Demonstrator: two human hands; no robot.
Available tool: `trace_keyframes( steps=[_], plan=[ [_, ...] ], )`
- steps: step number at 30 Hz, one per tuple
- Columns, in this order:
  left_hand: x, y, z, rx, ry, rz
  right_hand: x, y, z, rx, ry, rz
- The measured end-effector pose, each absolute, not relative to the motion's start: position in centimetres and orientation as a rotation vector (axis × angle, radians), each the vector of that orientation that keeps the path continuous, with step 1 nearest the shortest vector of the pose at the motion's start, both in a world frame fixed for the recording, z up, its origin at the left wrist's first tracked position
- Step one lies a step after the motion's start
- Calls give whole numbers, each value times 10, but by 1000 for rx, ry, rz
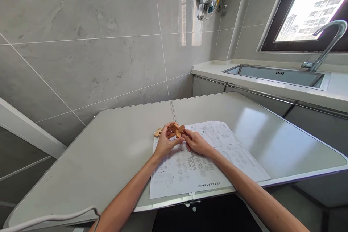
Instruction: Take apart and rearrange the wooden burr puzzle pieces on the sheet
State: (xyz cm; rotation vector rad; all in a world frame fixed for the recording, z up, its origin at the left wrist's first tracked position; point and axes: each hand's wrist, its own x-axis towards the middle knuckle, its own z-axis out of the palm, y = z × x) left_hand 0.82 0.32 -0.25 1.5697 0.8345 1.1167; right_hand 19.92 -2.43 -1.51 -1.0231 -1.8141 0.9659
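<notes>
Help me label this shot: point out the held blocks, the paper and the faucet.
Held blocks [178, 134]: head view, on the frontmost block.
Paper [194, 165]: head view, on its printed face.
Faucet [331, 46]: head view, on its curved neck.

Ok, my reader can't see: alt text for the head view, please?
A left hand and right hand hold wooden pieces over a printed sheet on a pale table. Behind are a grey wall and, at right, a sink.

A kitchen, by its inset sink [274, 76], faucet [330, 41] and cabinets [261, 96].
</notes>
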Motion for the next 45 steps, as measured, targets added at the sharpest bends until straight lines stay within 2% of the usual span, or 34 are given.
trace_keyframes(
  steps=[11, 15, 26, 38, 45],
  plan=[
    [8, -2, 0, 1703, 947, 1094, 200, -20, -23, -988, -1733, 1046],
    [9, 0, 1, 1572, 992, 1151, 200, -19, -23, -917, -1631, 1136],
    [6, 0, 14, 1128, 814, 1008, 199, -17, -25, -884, -1646, 1205],
    [6, 3, 10, 1108, 872, 1111, 198, -21, -19, -785, -1710, 1277],
    [5, 10, 4, 1093, 863, 1227, 200, -24, -12, -874, -1693, 1210]
  ],
)
